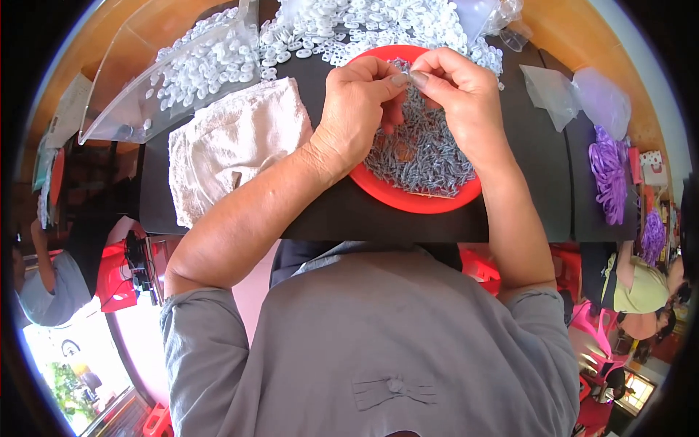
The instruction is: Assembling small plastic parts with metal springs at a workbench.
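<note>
L hand (pixel 353 100) & R hand (pixel 466 91), upper mid of the pic, are pinched tip to tip on what looks like a tiny pale piece (pixel 406 72). It's mostly hid, so can't tell its shape. It's up over the red bowl (pixel 415 205). If a finger slips, it could drop in w/ the gray bits (pixel 429 164) & get lost, b/c there's so many. An arm bump might tip the bowl.

Bowl's round, smooth, prob. plastic. Gray bits: thin, shiny, like wee screws. White bits (pixel 364 29), top of pic: small ovals, some w/ holes. Cloth (pixel 240 138), left of mid: soft, bumpy.
</note>
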Motion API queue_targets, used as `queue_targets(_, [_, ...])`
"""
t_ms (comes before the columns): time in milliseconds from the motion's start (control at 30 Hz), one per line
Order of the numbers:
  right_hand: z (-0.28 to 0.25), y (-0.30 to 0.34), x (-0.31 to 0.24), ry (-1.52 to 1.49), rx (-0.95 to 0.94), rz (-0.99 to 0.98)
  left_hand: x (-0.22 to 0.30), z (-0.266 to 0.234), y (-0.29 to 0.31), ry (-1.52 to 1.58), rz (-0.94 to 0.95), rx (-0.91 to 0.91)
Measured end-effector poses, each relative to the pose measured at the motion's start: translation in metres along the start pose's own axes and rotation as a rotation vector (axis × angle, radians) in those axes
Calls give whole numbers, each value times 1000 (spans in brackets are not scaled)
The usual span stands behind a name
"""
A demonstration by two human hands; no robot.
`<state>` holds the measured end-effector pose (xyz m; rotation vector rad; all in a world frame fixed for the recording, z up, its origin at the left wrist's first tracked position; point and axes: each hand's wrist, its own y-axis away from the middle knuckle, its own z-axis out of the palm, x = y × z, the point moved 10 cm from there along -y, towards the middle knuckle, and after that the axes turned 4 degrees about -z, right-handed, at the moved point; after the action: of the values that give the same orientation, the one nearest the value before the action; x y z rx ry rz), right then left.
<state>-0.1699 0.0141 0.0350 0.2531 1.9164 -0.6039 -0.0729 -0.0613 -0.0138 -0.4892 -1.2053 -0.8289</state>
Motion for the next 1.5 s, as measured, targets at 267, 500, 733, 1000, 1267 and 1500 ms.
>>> queue_targets(267, [-9, -6, -1, -42, -9, -25, -1, 0, -1, 5, -21, 37])
queue_targets(500, [-22, -9, -8, -175, 2, -13, 9, 4, 5, -17, 10, 52])
queue_targets(733, [-19, -8, -11, -198, -6, -20, 18, 2, 8, -40, 85, 73])
queue_targets(1000, [-16, -5, -12, -218, 19, -24, 20, 2, 10, -75, 107, 96])
queue_targets(1267, [-16, -2, -16, -186, 69, -39, 27, 2, 14, -130, 137, 128])
queue_targets(1500, [-10, 0, -13, -260, 67, -22, 31, 2, 17, -136, 188, 145])
